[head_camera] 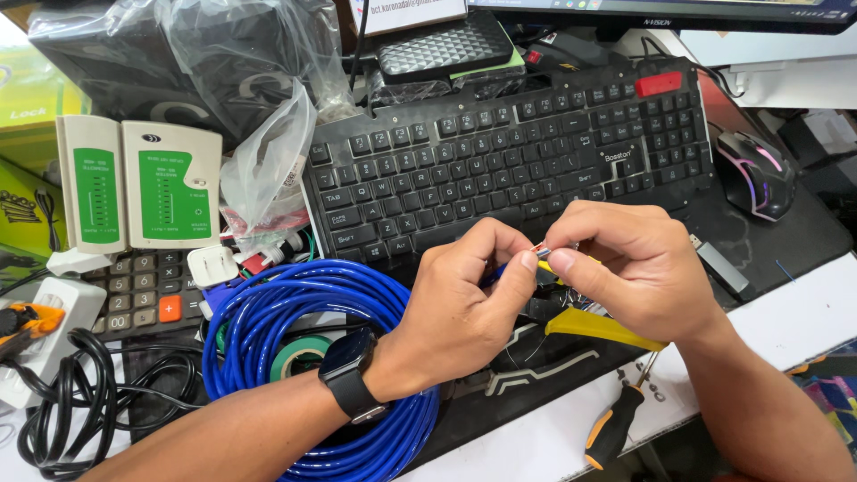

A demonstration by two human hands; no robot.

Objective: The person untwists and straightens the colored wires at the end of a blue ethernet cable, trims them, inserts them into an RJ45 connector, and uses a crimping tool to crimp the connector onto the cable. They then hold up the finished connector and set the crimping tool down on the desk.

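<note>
My left hand (460, 303), with a black watch on the wrist, pinches the end of the blue cable (295, 308) between thumb and forefinger. My right hand (629, 263) meets it fingertip to fingertip and pinches a small clear plug (541, 253) at the cable's end. Both hands hover just in front of the black keyboard (509, 152). The rest of the blue cable lies coiled under my left forearm. A yellow-handled tool (600, 327) lies beneath my right hand.
A cream and green cable tester (141, 183) and a calculator (147, 295) sit at left, with black cords (80, 402) and green tape (299, 355). A mouse (757, 174) lies at right. A screwdriver (616, 424) rests near the desk edge. Plastic bags (259, 134) sit behind.
</note>
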